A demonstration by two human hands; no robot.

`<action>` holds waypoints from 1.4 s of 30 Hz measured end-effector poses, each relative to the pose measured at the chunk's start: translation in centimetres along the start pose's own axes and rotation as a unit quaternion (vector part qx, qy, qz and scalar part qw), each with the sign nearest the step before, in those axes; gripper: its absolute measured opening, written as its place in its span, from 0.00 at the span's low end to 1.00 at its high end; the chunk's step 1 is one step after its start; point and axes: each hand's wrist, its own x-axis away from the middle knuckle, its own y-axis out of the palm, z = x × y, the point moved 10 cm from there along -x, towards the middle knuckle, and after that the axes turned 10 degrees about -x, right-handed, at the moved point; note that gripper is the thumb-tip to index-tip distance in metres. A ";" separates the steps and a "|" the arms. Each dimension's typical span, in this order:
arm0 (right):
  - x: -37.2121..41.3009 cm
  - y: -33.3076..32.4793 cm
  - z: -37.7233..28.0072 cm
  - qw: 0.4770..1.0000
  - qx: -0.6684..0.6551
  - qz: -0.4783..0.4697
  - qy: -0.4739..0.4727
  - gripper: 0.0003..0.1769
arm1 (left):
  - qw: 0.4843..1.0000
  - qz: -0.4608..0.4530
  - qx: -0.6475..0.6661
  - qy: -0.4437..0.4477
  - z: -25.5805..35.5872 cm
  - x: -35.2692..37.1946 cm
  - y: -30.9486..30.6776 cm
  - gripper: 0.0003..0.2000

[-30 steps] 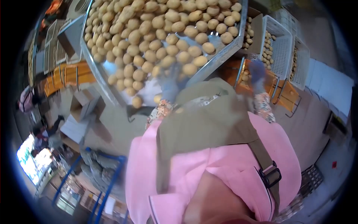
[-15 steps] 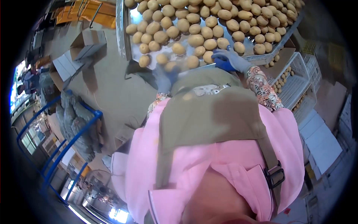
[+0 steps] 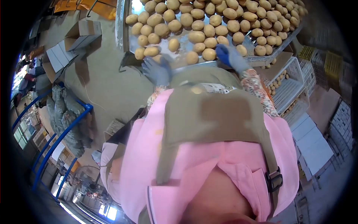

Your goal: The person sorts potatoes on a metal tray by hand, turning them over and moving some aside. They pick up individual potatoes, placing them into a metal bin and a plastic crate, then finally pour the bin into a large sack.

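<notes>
Tan, oval potatoes (image 3: 196, 36) lie across a metal-edged sorting table (image 3: 128, 41), thinly spread at the near left and heaped at the right. My left hand (image 3: 157, 71), in a grey glove, is at the near edge, fingers stretched and apart. Its fingertips are by a potato (image 3: 151, 51); another is partly hidden behind them. Over the near edge at the right is my right hand (image 3: 232, 59), in a grey glove with blue on the palm side. Its fingers stretch out beside several potatoes, with none seen in its grip.
White plastic crates (image 3: 285, 91) with potatoes stand low at the right. Flattened white cardboard (image 3: 309, 140) lies near them. At the left are an open carton (image 3: 84, 35) and a blue metal rail (image 3: 61, 138) with grey-green sacks (image 3: 65, 115).
My left hand has shifted slightly left and spread its fingers. My right hand has turned, showing more blue palm. Several near-left potatoes have moved; one formerly by my left hand now lies farther left.
</notes>
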 end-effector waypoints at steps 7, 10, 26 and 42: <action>-3.9 6.8 -1.2 0.876 -0.463 -0.133 0.006 0.26 | 0.970 -0.096 0.114 0.194 7.6 0.1 -1.8 0.44; -2.5 1.0 -1.9 0.989 -0.088 0.053 -0.106 0.20 | 0.957 -0.137 0.001 0.256 7.5 1.9 -1.5 0.44; -13.7 13.4 -5.8 0.952 0.276 0.107 -0.082 0.26 | 0.981 -0.062 0.001 0.184 2.4 1.5 -1.1 0.27; -0.5 -0.4 -4.5 0.898 -0.157 0.199 -0.359 0.19 | 0.945 0.162 0.096 0.268 8.2 -7.2 -7.9 0.27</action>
